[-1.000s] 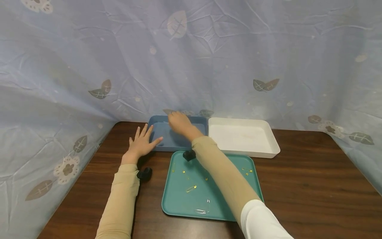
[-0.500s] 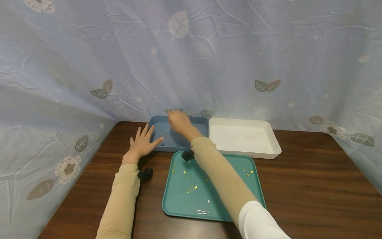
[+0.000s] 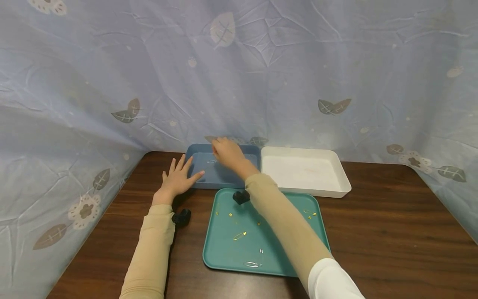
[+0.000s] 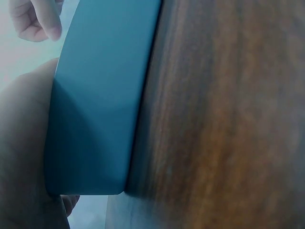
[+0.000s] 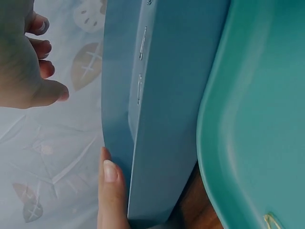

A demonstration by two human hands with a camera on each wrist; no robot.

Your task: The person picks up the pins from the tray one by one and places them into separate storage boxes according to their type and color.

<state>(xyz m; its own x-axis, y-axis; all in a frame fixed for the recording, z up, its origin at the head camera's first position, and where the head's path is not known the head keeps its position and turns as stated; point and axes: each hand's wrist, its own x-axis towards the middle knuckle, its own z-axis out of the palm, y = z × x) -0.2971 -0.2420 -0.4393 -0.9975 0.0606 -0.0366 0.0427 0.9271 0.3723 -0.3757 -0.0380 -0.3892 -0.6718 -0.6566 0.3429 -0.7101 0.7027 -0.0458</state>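
Note:
My left hand [image 3: 175,181] lies at the left end of the blue tray [image 3: 220,185], fingers straight and spread. Its thumb [image 5: 111,186] shows against the tray wall in the right wrist view. Over the blue tray hovers my right hand [image 3: 228,153], its fingers loosely bent. In the right wrist view its thumb and fingers stand apart, with nothing visible between them. A silver safety pin [image 3: 211,161] lies in the blue tray. The right wrist view shows another silver safety pin [image 5: 139,89] inside it, plus a further pin partly cut off at the top.
A teal tray [image 3: 224,253] in front holds several gold safety pins [image 3: 240,236] and silver ones, such as a safety pin [image 3: 251,264] near its front edge. Right of the blue tray stands a white tray [image 3: 302,168]. A patterned curtain [image 3: 261,83] hangs close behind.
A silver safety pin now shows on the blue tray's floor beside my right hand, not visible one second ago. That hand has shifted slightly right. My left hand has stayed in place.

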